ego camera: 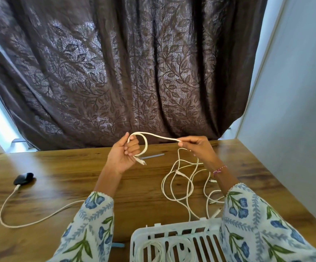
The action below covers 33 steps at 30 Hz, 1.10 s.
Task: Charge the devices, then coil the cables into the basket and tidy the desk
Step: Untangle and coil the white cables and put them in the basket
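My left hand point(124, 153) grips one loop of a white cable point(159, 136) above the wooden desk point(62, 167), its plug end hanging below the fingers. My right hand point(198, 146) pinches the same cable a short way along; the rest trails down into a loose tangle of white cable point(179, 183) on the desk. A white slatted basket point(174, 231) at the near edge holds two coiled white cables point(178, 251). At the far left a small black device point(23, 178) lies with another white cable point(40, 219) plugged into it.
A thin blue strip point(154, 155) lies on the desk behind my left hand. Another blue piece point(118, 244) shows at the near edge by the basket. A dark leaf-patterned curtain point(127, 72) hangs behind the desk; a pale wall point(289, 91) stands on the right.
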### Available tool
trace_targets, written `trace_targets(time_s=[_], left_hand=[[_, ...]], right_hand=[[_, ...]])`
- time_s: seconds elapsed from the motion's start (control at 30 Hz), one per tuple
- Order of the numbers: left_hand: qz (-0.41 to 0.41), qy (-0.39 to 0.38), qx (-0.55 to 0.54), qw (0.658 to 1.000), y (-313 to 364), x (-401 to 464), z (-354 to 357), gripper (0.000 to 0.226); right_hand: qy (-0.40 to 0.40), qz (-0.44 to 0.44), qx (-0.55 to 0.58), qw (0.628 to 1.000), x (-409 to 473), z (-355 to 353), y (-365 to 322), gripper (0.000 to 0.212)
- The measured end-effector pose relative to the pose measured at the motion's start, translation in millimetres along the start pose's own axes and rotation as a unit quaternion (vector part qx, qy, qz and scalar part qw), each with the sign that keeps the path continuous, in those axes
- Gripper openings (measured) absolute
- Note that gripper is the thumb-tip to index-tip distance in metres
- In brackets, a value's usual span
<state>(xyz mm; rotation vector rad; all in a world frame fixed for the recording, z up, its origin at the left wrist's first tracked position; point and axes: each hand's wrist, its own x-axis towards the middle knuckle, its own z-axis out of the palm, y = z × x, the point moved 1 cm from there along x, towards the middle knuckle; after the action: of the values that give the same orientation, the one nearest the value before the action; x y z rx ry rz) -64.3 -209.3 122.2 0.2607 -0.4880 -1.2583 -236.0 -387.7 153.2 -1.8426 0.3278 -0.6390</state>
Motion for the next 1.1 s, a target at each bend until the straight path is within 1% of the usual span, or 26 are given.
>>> trace_targets(time_s=[0.03, 0.07, 0.1, 0.13, 0.17, 0.2, 0.23, 0.27, 0.33, 0.37, 0.4, 0.43, 0.53, 0.57, 0.63, 0.7, 0.73, 0.83, 0.87, 1.0, 1.1], left_hand=[[0.004, -0.009, -0.017, 1.000, 3.8, -2.3, -2.7, 0.024], [0.017, 0.000, -0.017, 1.000, 6.9, -4.0, -3.3, 0.024], [0.032, 0.022, -0.004, 0.999, 8.5, -5.6, -2.5, 0.022], [0.053, 0.068, 0.023, 0.996, 8.6, -6.9, 0.1, 0.018], [0.075, 0.136, 0.062, 0.986, 7.3, -8.6, 3.4, 0.017], [0.092, 0.212, 0.114, 0.966, 5.5, -7.5, 4.3, 0.021], [0.098, 0.269, 0.183, 0.940, 2.3, -5.5, 6.9, 0.027], [0.091, 0.309, 0.265, 0.909, -1.5, -1.5, 8.0, 0.031], [0.057, 0.345, 0.408, 0.844, -11.0, 6.2, 11.0, 0.034], [0.048, 0.347, 0.450, 0.821, -16.2, 8.4, 13.8, 0.034], [0.046, 0.344, 0.469, 0.812, -20.4, 9.5, 17.5, 0.033], [0.039, 0.333, 0.467, 0.818, -25.3, 10.0, 21.8, 0.031], [0.006, 0.275, 0.408, 0.871, -42.5, 13.9, 31.4, 0.031], [-0.002, 0.271, 0.400, 0.875, -48.1, 15.3, 32.5, 0.033], [-0.015, 0.276, 0.396, 0.876, -54.3, 17.2, 33.1, 0.037], [-0.036, 0.270, 0.390, 0.879, -55.5, 18.2, 34.4, 0.036], [-0.046, 0.260, 0.395, 0.880, -54.6, 18.4, 35.0, 0.035], [-0.066, 0.229, 0.441, 0.865, -51.7, 15.9, 35.6, 0.035], [-0.071, 0.219, 0.440, 0.868, -51.1, 15.6, 36.0, 0.037], [-0.063, 0.204, 0.321, 0.923, -44.7, 16.9, 38.3, 0.040], [-0.049, 0.204, 0.227, 0.951, -38.6, 14.9, 35.4, 0.046]], right_hand=[[0.002, 0.005, -0.006, 1.000, -2.0, 2.8, 1.3, 0.030], [0.010, 0.008, -0.014, 1.000, -4.5, 6.3, 0.5, 0.029], [0.019, -0.010, -0.051, 0.998, -5.0, 9.6, -0.1, 0.026], [0.021, -0.043, -0.117, 0.992, -3.8, 13.1, 0.4, 0.021], [0.005, -0.085, -0.203, 0.976, -1.6, 17.8, 2.2, 0.017], [-0.023, -0.118, -0.291, 0.949, -0.7, 22.9, 2.4, 0.016], [-0.054, -0.138, -0.362, 0.920, -1.2, 29.2, -0.3, 0.016], [-0.082, -0.144, -0.401, 0.901, -1.7, 35.5, -4.4, 0.018], [-0.114, -0.159, -0.409, 0.891, -3.5, 47.2, -16.1, 0.019], [-0.123, -0.169, -0.397, 0.894, -4.3, 51.7, -21.8, 0.018], [-0.130, -0.178, -0.387, 0.895, -3.9, 55.5, -25.9, 0.018], [-0.137, -0.182, -0.379, 0.897, -3.2, 57.8, -28.8, 0.018], [-0.152, -0.171, -0.365, 0.902, 2.9, 59.0, -29.0, 0.017], [-0.151, -0.165, -0.354, 0.908, 4.1, 58.4, -27.8, 0.016], [-0.126, -0.150, -0.298, 0.934, 5.9, 55.5, -24.3, 0.011], [-0.100, -0.133, -0.227, 0.960, 5.7, 49.7, -23.4, 0.008], [-0.101, -0.122, -0.191, 0.969, 5.4, 45.4, -23.7, 0.007], [-0.122, -0.077, -0.104, 0.984, 5.1, 29.1, -24.7, 0.008], [-0.120, -0.067, -0.083, 0.987, 6.2, 23.5, -23.5, 0.009], [-0.061, -0.044, -0.026, 0.997, 6.8, 10.1, -16.7, 0.019], [-0.041, -0.029, -0.026, 0.998, 5.2, 5.0, -11.4, 0.023]])
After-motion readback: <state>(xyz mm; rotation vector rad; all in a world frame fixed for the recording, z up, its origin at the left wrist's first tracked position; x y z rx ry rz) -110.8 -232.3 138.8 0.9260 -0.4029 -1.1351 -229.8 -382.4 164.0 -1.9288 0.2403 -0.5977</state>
